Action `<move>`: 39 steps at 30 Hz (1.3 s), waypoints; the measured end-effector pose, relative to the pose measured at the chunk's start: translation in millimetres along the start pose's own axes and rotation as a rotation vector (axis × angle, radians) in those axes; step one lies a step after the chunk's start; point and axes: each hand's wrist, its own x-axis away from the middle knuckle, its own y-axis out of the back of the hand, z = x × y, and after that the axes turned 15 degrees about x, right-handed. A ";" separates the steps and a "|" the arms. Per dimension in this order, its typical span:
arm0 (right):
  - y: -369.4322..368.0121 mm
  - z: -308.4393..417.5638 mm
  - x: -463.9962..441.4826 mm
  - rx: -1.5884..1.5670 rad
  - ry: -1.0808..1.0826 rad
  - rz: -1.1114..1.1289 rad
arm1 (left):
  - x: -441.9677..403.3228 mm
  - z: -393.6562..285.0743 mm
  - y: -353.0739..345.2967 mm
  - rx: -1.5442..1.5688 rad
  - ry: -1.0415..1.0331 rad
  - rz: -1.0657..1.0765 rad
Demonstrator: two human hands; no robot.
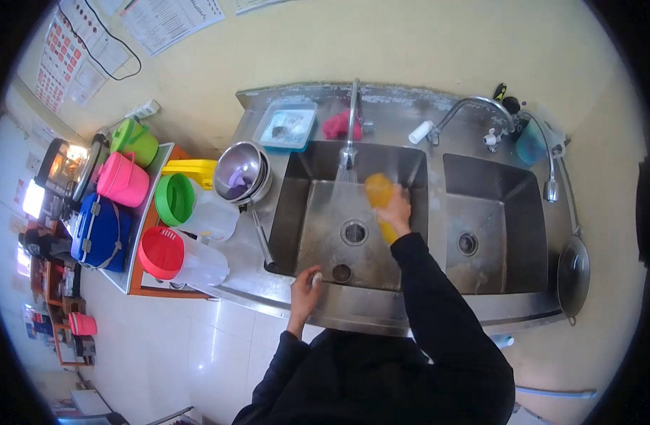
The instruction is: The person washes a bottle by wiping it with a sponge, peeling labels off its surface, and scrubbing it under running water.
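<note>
Yellow object (378, 188) clamped in the fingers of our right hand (394, 210), at one o'clock from the drain (354, 232): we judge this handling beside the running tap (348, 156), calling for steady grip. Our left hand (306, 292) curls at seven o'clock; whether its fingers grip anything, we cannot tell.

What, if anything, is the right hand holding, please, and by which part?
The right hand holds a yellow object around its middle, one end showing above and the other below.

The right arm (444, 290) was stretched forward and the right grip (394, 210) was closed, while the left grip (305, 292) was less far out, with fingers (311, 270) bent.
</note>
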 end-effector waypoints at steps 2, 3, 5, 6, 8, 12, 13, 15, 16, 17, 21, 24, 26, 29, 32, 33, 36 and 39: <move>-27.9 -47.4 -45.3 -0.860 -0.028 0.302 | -5.6 -3.1 1.2 0.001 0.022 0.013; -26.6 -44.5 -36.8 -0.599 0.065 0.057 | -3.4 -5.4 0.3 0.021 0.034 0.003; -1.7 -24.4 -11.0 -0.077 0.114 -0.111 | 3.8 -3.4 6.2 0.022 0.057 -0.008; -3.3 -25.1 -16.2 -0.433 0.076 0.061 | 2.3 -2.2 8.5 0.011 0.057 -0.005; -3.3 -32.1 -20.2 -0.344 -0.006 0.133 | 2.2 1.3 3.3 0.047 0.046 -0.005; -7.7 -43.2 -23.8 -0.123 0.067 -0.076 | -2.7 -9.7 1.8 0.105 0.050 0.003; -20.6 -67.1 -36.8 -0.430 0.087 -0.091 | -1.8 -9.7 0.4 0.107 0.064 0.002; 13.8 -32.0 -11.1 -0.002 0.042 -0.088 | -3.6 -8.3 -2.0 0.117 0.048 0.026; 19.8 -22.3 -4.1 0.121 0.012 -0.093 | -3.7 -8.1 -1.5 0.120 0.043 0.040; 25.4 -12.9 3.0 0.244 -0.018 -0.094 | -5.2 -8.5 -3.4 0.127 0.046 0.034; -2.2 -47.1 -16.1 -0.327 -0.032 -0.001 | -5.9 -14.9 -3.0 0.100 0.057 0.030; 0.3 -40.9 -18.0 -0.292 -0.031 -0.071 | -9.0 -9.0 -6.8 0.101 0.029 0.042; 24.6 -10.7 1.9 0.100 -0.039 -0.076 | -9.8 -6.1 -2.8 0.099 0.008 0.044; 10.7 -26.2 -0.3 0.182 -0.057 -0.167 | -12.0 -5.6 -8.8 0.103 -0.023 0.043; -4.6 -39.6 -9.4 -0.540 0.020 0.032 | -15.5 -7.7 -3.5 0.049 -0.013 0.056; -15.2 -48.9 -22.9 -0.749 -0.094 0.118 | -14.3 -7.4 -3.6 0.042 0.006 0.048; 15.7 -0.7 9.3 0.120 -0.021 -0.021 | -10.7 -10.2 -5.1 0.043 0.064 0.061; -4.4 -31.7 -10.1 -0.279 0.089 -0.056 | -11.5 -7.6 -7.9 0.031 0.030 0.080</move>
